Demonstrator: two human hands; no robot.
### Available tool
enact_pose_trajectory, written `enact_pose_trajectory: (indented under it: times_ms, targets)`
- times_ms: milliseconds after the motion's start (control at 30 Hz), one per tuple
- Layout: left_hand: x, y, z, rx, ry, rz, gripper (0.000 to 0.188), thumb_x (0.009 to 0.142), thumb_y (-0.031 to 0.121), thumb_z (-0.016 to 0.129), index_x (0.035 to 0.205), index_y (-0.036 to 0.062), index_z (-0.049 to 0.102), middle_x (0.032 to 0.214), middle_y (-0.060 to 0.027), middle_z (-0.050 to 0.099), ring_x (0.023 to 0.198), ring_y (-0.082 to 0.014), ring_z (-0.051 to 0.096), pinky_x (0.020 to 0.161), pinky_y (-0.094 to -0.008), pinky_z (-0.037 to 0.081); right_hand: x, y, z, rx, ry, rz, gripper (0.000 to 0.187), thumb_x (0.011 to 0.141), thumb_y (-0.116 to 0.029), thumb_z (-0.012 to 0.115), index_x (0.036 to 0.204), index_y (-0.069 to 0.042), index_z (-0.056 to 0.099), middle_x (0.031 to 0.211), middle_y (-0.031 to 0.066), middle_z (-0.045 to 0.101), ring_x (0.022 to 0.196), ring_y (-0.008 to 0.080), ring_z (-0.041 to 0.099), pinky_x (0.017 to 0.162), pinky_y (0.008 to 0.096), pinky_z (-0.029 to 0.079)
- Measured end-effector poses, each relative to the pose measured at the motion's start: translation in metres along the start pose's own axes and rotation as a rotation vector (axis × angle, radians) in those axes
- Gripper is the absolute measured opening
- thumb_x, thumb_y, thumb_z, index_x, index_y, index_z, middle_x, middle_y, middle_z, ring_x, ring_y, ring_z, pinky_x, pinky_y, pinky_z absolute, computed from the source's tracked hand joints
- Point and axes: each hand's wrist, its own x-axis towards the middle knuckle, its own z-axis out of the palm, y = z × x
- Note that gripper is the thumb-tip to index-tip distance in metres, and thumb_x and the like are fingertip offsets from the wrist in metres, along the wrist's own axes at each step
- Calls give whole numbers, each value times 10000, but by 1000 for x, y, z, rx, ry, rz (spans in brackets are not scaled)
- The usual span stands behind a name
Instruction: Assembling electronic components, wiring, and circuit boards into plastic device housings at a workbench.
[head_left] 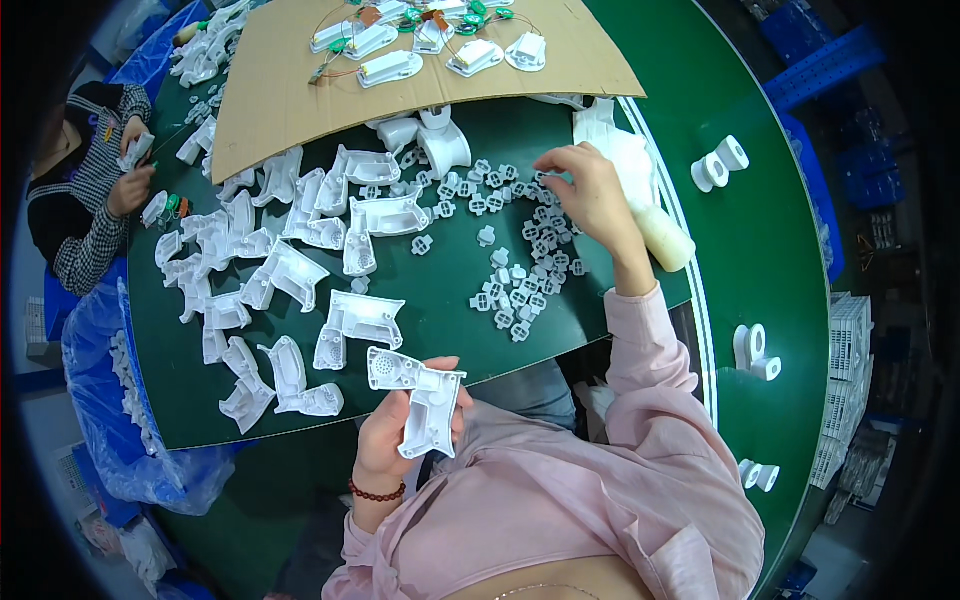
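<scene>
The left hand (385,435) holds a white shell (430,425) near the body, just past the tabletop's (440,280) near edge, its hollow, ribbed inside facing up and a round patch of small holes at one end. A beaded bracelet (376,493) circles that wrist. The right hand (590,195) reaches out to the upper edge of a scatter of small white pieces (545,235), thumb and forefinger drawn narrow — whether they pinch a piece, I cannot tell.

More white shells (365,320) of the same kind lie across the left half of the tabletop. Behind them, a cardboard sheet (290,100) carries white wired units (390,68) with green and orange parts. A pale bottle (664,238) lies beside the right forearm. On the green strip (740,270) to the right stand white paired parts (710,172).

At far left a co-worker's hands (130,190) hold another white part; the co-worker's dark apron (88,150) bears small coloured marks — too blurred to read.
</scene>
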Motion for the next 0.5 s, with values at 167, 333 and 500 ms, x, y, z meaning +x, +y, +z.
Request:
enact_pose_trajectory:
  times_ms: [167, 333, 500]
  targets:
    - [6, 0, 6, 67, -8, -1, 715, 1007, 472, 493, 1477, -36, 316, 1169, -248, 601, 905, -279, 671, 741, -374, 575, 7, 0, 26, -22, -23, -63, 213, 781, 18, 686, 986, -37, 710, 998, 109, 693, 987, 306, 579, 874, 386, 502]
    - [5, 1, 10, 51, -4, 20, 713, 1002, 474, 504, 1474, -30, 324, 1189, -252, 593, 915, -279, 671, 761, -376, 564, 28, 15, 29, -208, 93, 7, 241, 805, 1, 658, 1042, -34, 684, 1106, 127, 662, 1075, 336, 555, 931, 415, 486]
    - [7, -1, 5, 46, 4, 37, 717, 999, 474, 510, 1475, -29, 324, 1190, -258, 594, 927, -278, 670, 784, -375, 554, 56, 48, 43, -456, 186, -14, 280, 802, -17, 670, 1081, -13, 658, 1202, 148, 625, 1174, 364, 515, 976, 421, 464]
